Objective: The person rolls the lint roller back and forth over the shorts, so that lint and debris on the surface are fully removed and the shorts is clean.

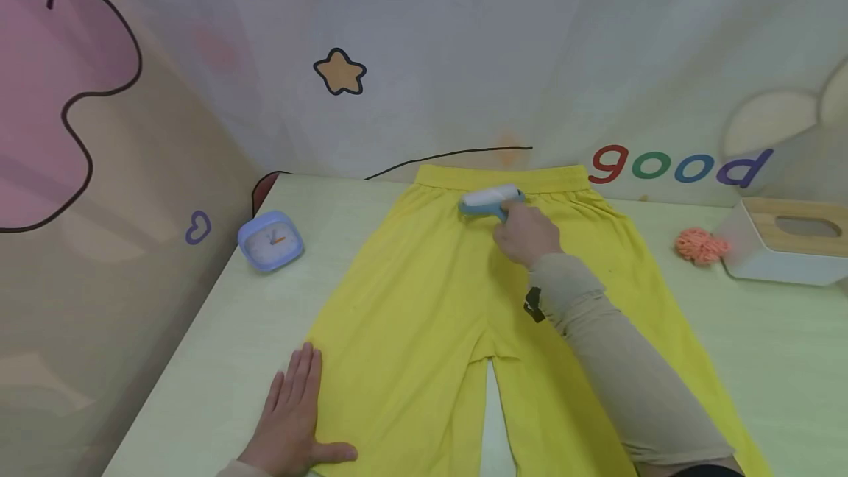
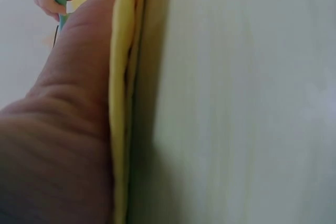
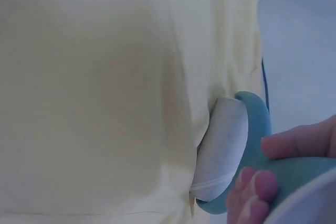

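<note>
Biggest first: printed backdrop (image 1: pixel 450 57) behind and to the left, lettering "good" at right. Pale green table (image 1: pixel 199 381) in front of it.

Yellow trousers (image 1: pixel 397 300) take up the middle of the table, spread flat, waistband at the far side by the backdrop, legs toward me. Leg ends run out of frame.

My right sleeve (image 1: pixel 629 366) crosses above the trousers and hides part of the right leg, so can't check the cloth under it.

White box (image 1: pixel 782 241) with wooden lid: far right of table, well apart from the trousers.

My left hand (image 1: pixel 291 414): flat, fingers straight, lying along the trousers' left edge, thumb out on the cloth. Not gripping.

My right hand (image 1: pixel 528 232): fingers wrapped round the lint roller's handle, over the upper trousers.

Blue clock (image 1: pixel 271 241): far left, near the backdrop, clear of the cloth.

Lint roller (image 1: pixel 492 201): blue frame, white head, just below the waistband near its middle. Head touches the cloth in the right wrist view.

Coral stringy bundle (image 1: pixel 701 246): just beside the box, trousers side.
</note>
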The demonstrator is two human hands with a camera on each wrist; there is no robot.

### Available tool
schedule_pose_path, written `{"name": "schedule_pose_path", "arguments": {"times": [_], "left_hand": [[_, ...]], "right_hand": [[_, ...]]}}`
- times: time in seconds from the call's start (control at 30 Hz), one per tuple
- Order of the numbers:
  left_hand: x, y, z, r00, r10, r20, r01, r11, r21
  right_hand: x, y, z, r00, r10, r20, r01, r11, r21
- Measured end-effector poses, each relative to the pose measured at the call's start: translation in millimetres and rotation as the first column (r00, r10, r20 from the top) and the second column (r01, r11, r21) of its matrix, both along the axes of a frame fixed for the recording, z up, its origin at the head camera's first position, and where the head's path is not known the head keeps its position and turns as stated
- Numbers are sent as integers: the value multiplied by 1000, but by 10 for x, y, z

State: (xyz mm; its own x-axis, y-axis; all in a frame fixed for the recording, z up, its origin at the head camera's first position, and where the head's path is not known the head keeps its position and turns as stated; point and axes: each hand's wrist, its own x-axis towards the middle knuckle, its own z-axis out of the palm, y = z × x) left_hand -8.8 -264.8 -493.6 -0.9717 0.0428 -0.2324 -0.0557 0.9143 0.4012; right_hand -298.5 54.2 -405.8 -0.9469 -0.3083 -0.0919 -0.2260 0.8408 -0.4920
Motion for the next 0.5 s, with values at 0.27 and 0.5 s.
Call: {"name": "schedule_pose_path", "arguments": {"times": [0.27, 0.5], "left_hand": [[-19, 27, 14, 1000, 8, 25, -8, 1000, -3], [-16, 30, 21, 1000, 8, 20, -9, 1000, 6]], "right_hand": [[464, 481, 218, 999, 37, 13, -37, 999, -34], [1302, 1076, 330, 997, 67, 36, -66, 998, -18]]}}
